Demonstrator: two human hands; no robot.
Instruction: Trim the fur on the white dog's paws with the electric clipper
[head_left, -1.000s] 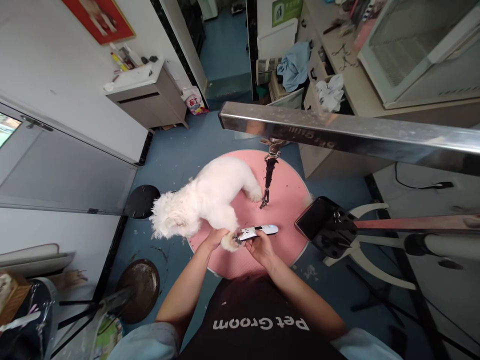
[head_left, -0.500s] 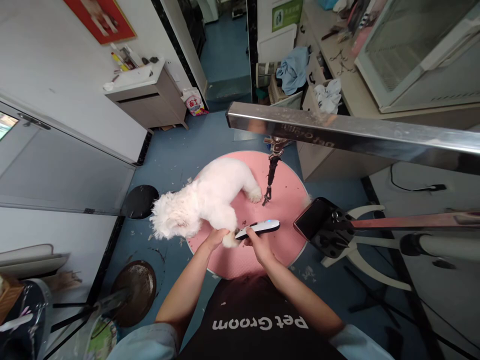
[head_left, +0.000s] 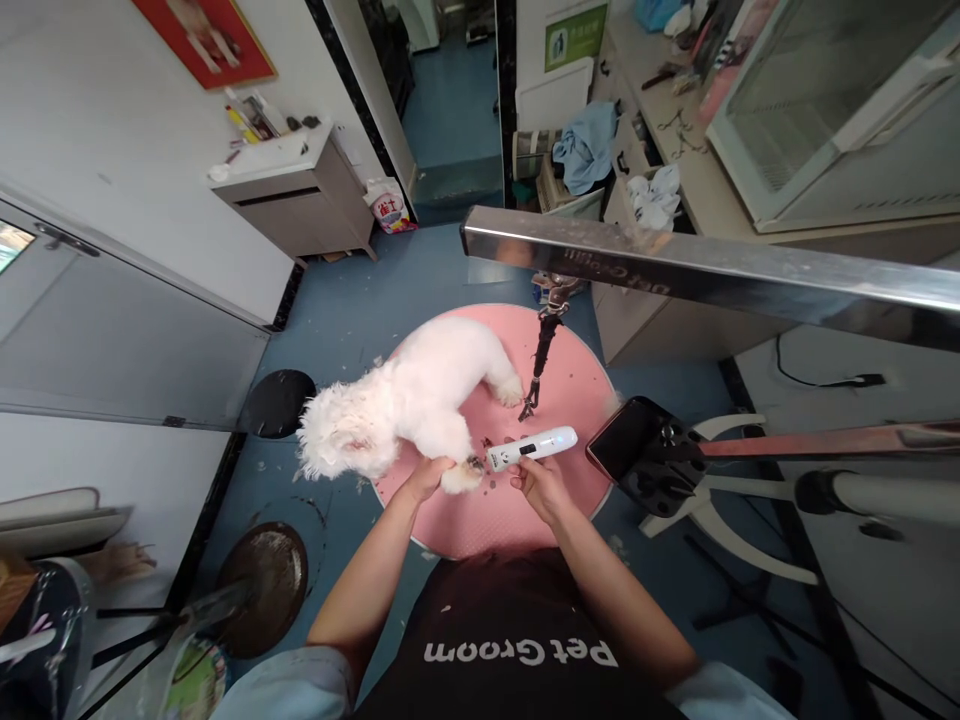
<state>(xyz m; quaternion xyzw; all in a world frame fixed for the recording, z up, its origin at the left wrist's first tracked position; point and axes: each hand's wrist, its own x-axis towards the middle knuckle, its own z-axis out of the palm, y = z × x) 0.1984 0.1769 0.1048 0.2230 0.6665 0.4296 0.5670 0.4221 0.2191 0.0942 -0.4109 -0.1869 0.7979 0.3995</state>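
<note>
A white dog (head_left: 439,375) is on a round pink grooming table (head_left: 540,510), its head toward the left edge. My left hand (head_left: 429,480) is closed around one of its legs, just above the paw (head_left: 461,477). Dark fur or pad shows at the end of that paw. In my right hand (head_left: 538,482) is a white hair clipper (head_left: 532,448), its head pointing left at the paw with a small gap between them. The clipper's flat face with its dark switch is turned up. Small dark tufts lie on the table beside the paw.
A metal bar (head_left: 675,260) crosses above the table, with a black strap and clip (head_left: 541,350) hanging from it. A phone (head_left: 630,440) on a holder stands at the table's right edge. A black round stool (head_left: 281,402) is beyond the dog's head.
The clipper has drawn back to the right from the paw and rolled so its face shows. My right hand moved right with it. My left hand keeps its hold on the leg.
</note>
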